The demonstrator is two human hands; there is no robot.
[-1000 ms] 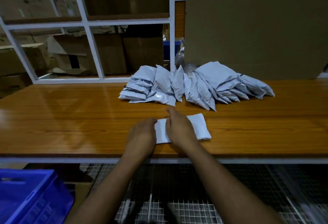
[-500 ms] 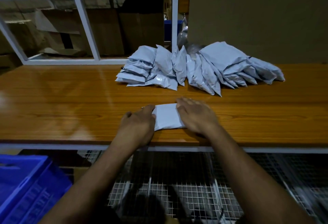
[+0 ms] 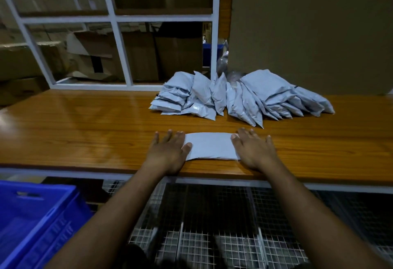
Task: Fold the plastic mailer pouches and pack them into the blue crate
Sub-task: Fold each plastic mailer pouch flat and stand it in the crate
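Both hands have slid apart to the ends of the folded pouch (image 3: 209, 146), left hand (image 3: 168, 151) and right hand (image 3: 253, 151) flat, gripping nothing. Pouch lies creased on the near surface (image 3: 85, 136); blue crate (image 3: 32, 222) waits near left.

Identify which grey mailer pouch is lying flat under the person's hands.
The lone pouch near the table's front edge, between the left hand and right hand. The others sit heaped in a pile behind it.

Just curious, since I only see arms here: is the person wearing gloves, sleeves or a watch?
No. The left hand and right hand are bare, without gloves, rings or a watch. Both forearms are bare too; no sleeve shows in view.
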